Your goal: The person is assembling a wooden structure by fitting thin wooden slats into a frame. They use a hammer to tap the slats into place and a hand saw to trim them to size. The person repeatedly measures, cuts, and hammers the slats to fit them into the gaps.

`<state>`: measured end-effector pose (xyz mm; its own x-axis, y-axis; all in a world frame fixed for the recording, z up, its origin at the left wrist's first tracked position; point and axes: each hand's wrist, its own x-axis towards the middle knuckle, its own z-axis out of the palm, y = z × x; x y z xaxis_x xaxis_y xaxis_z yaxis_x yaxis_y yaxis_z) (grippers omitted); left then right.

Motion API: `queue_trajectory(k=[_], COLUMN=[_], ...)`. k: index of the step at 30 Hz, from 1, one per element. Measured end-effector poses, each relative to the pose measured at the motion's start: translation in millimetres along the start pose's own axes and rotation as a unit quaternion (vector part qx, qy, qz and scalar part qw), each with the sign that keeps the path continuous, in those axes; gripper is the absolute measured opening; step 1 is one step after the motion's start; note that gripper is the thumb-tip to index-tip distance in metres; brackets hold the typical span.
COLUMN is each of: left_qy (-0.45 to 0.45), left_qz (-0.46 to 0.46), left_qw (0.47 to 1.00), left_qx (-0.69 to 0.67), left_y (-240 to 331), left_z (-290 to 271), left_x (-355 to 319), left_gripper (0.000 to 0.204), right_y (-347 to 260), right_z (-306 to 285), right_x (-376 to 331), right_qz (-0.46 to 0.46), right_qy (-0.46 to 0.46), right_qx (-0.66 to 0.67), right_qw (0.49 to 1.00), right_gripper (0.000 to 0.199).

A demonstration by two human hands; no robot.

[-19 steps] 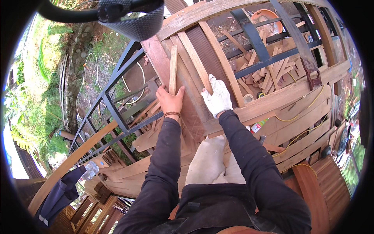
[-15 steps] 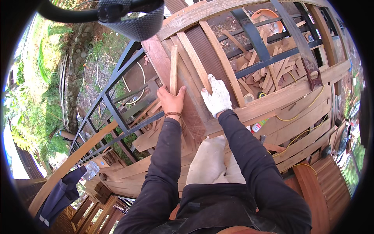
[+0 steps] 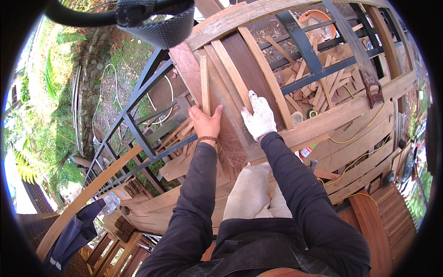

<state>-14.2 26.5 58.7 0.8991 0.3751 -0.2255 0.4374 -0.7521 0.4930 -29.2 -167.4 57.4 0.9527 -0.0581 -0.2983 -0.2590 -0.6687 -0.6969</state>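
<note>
Off to the left, a dark cloth (image 3: 76, 231) hangs by a curved wooden rail (image 3: 94, 182), a clear bottle (image 3: 110, 203) near it. Sunlit ferns (image 3: 49, 76) grow beyond, and an orange basin (image 3: 332, 29) sits across the way.

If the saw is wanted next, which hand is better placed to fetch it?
Probably the right hand: it appears nearer the handsaw, though it touches a pale wooden strip. The left hand is farther off, around a shorter strip.
</note>
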Motion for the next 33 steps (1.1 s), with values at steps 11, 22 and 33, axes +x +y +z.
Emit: queue_trajectory(k=[11, 22, 33], left_qy=[-0.032, -0.015, -0.018], left_qz=[-0.017, 0.001, -0.012], left_qw=[0.999, 1.000, 1.000], left_qx=[-0.013, 0.008, -0.007], left_y=[-6.8, -2.8, 0.1], left_z=[2.1, 0.0, -1.6], left_x=[2.1, 0.5, -0.9], left_gripper=[0.081, 0.080, 0.083], right_y=[4.2, 3.2, 16.0], right_z=[2.9, 5.3, -12.3], right_x=[1.1, 0.9, 8.7], right_qz=[-0.012, -0.023, -0.025], right_qy=[0.016, 0.018, 0.035], right_qx=[0.010, 0.025, 0.037], right_qw=[1.000, 0.999, 0.998], right_gripper=[0.062, 0.062, 0.058])
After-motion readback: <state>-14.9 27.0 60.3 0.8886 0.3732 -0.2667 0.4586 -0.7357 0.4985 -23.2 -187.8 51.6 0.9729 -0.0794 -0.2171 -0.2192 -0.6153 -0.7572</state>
